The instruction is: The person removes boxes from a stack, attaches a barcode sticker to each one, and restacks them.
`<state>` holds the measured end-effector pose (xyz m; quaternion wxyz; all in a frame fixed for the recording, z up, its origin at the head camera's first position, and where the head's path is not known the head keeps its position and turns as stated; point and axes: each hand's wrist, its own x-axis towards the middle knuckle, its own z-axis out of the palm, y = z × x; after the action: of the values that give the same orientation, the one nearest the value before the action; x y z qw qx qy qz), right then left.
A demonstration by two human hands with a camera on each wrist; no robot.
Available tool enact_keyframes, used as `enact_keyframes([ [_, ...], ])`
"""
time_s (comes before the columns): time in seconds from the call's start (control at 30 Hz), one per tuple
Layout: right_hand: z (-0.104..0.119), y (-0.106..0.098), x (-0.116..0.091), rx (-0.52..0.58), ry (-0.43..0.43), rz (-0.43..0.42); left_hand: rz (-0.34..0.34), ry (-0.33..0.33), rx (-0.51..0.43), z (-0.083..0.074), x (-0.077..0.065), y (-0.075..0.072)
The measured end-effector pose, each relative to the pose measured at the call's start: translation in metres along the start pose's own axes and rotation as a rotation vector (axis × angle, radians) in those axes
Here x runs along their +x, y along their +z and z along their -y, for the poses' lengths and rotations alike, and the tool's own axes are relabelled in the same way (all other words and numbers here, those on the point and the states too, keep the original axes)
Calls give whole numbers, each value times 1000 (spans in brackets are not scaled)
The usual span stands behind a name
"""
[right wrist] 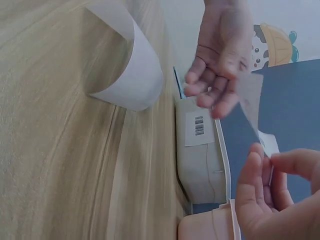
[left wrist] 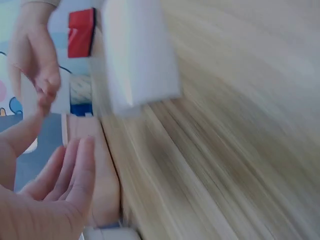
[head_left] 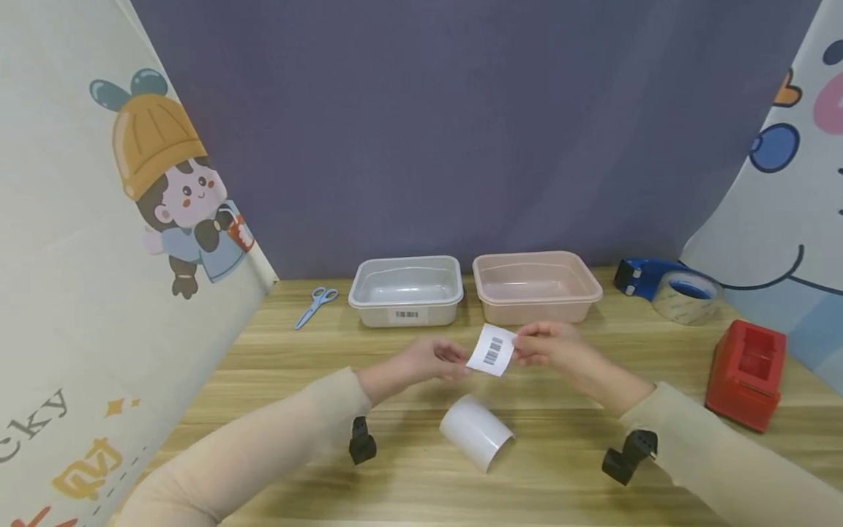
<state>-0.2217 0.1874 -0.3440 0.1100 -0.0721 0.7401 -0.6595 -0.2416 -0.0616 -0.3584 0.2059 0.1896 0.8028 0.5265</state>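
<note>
My right hand (head_left: 560,353) pinches a white barcode label (head_left: 492,350) between thumb and fingertips, holding it above the table. The label's far end curls a little in the right wrist view. My left hand (head_left: 431,360) is at the label's other edge, its thumb by the corner; whether it touches cannot be told. Its fingers (left wrist: 80,172) are relaxed and apart from the thumb. Below the hands, a curved white sheet (head_left: 476,433) arches on the wooden table (head_left: 395,468). Behind stands a light grey bin (head_left: 375,316) with a barcode label (right wrist: 198,127) on its front.
A pink bin (head_left: 536,313) stands right of the grey one. Blue scissors (head_left: 316,307) lie at the back left. A blue tape dispenser with clear tape (head_left: 685,298) and a red holder (head_left: 744,377) are on the right. A dark curtain (head_left: 428,132) hangs behind.
</note>
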Motion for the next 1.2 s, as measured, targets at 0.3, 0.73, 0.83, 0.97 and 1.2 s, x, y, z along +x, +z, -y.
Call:
enact_keyframes([
  [0.3,-4,-8,0,238,8,-125,-111,-5,-309,-25,9,15],
  [0.73,-10,-15,-1,467,-53,-136,-307,39,-378,-47,39,32],
  [0.83,-12,-22,1,427,-52,-127,-331,50,-357,-51,48,32],
  [0.97,-9,-33,4,243,-34,-183,-359,60,-329,-58,58,32],
  [1.2,-1,-59,12,-68,-66,-349,-397,37,-224,-68,73,39],
])
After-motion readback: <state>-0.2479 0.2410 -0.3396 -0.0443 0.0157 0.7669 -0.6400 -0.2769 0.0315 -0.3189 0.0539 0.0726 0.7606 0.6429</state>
